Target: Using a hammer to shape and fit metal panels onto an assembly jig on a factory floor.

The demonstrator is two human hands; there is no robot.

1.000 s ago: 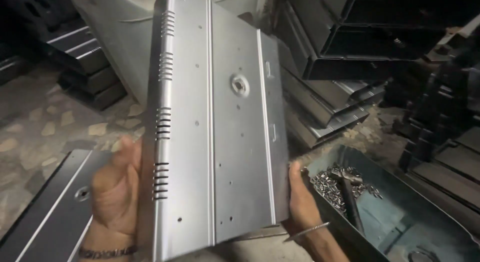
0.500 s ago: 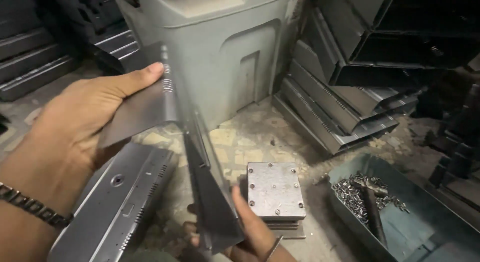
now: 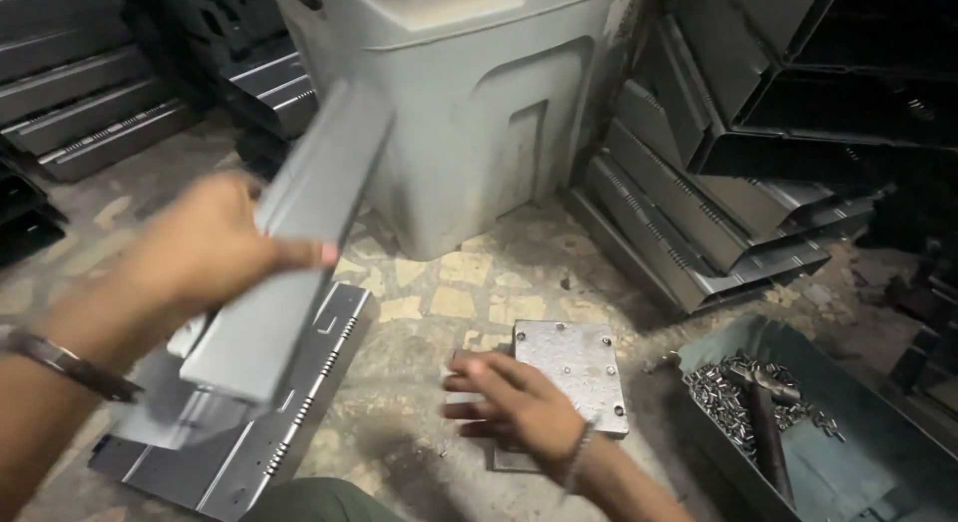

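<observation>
**Left hand holds folded panel; right hand rests by steel block**

While the grey sheet-metal panel [image 3: 289, 253] tilts above the floor at nine o'clock, the left hand [image 3: 205, 253] has its grip closed around it. Beneath lies another panel [image 3: 299, 402]. At five o'clock the right hand [image 3: 514, 402], fingers loosely spread and holding nothing, touches the square steel block [image 3: 574, 367]. Farther out at four o'clock stands a tray of rivets [image 3: 798, 422].
</observation>
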